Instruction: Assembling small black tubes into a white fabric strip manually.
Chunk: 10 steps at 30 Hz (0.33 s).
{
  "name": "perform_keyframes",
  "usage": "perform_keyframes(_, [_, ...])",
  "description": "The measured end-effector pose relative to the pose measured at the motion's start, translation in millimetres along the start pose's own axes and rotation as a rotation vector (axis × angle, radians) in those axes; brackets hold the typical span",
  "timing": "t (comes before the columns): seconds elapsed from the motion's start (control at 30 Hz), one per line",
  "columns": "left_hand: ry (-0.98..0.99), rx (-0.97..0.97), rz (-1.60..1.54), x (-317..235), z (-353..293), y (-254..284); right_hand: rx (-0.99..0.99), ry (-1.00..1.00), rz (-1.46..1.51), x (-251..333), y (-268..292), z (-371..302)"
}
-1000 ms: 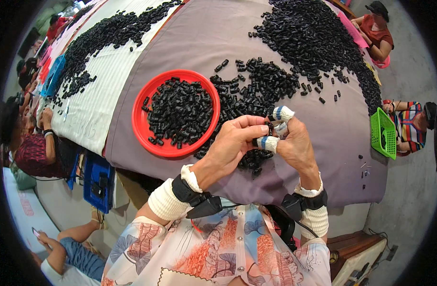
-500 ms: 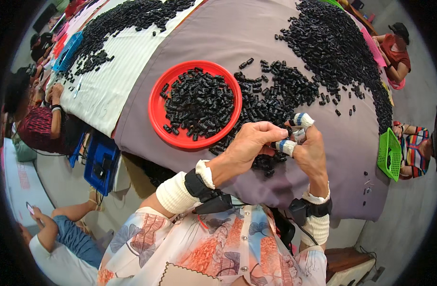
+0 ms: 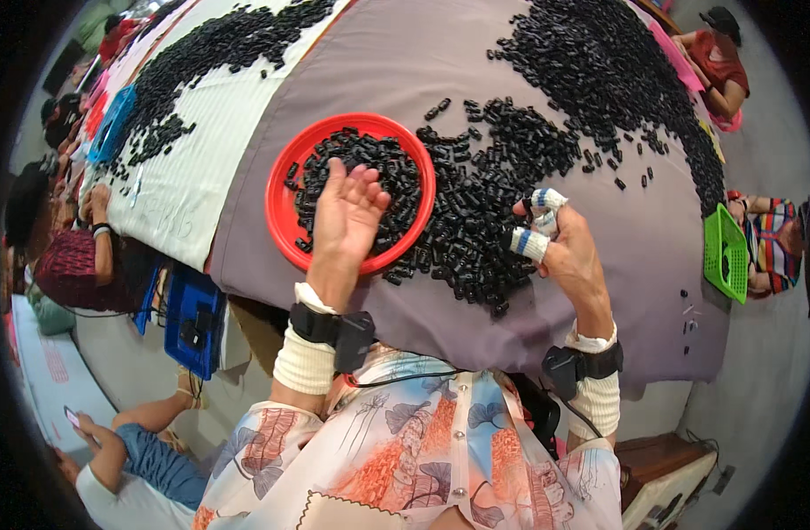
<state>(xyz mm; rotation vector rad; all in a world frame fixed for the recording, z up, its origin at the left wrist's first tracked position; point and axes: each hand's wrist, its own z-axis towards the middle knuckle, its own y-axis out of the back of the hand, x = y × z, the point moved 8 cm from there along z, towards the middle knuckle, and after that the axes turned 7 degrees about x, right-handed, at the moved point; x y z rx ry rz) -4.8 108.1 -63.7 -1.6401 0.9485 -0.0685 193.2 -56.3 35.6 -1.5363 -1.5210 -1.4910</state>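
Note:
My left hand (image 3: 347, 216) is over the red round basin (image 3: 277, 190), palm turned up and fingers apart and slightly bent. Nothing shows in it. Beneath it, the basin holds a heap of small black plastic pieces (image 3: 403, 168), partly covered by the hand. My right hand (image 3: 568, 247) is beside the loose pile of the same black pieces (image 3: 475, 230) on the cloth. White wraps with blue stripes cover its thumb and a finger, which curl toward each other. Whatever is between them is too small to make out.
A mauve cloth (image 3: 369, 71) covers the table, with a bigger heap of black pieces (image 3: 599, 71) at the far right. A green basket (image 3: 726, 256) stands at the right edge. Other people sit around. At left are a white cloth (image 3: 171, 212) and a blue crate (image 3: 193, 322).
My left hand has left my right hand, swung left over the red basin and opened with its palm up. The right hand stays near the loose pile, fingers curled.

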Motion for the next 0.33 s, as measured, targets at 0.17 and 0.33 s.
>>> perform_keyframes(0.17, [0.285,0.151,0.118,42,2,-1,-0.031,-0.009,0.086,-14,9,0])
perform_keyframes(0.33, [0.153,0.091,0.131,22,28,17,-0.001,-0.014,0.106,-22,10,-4])
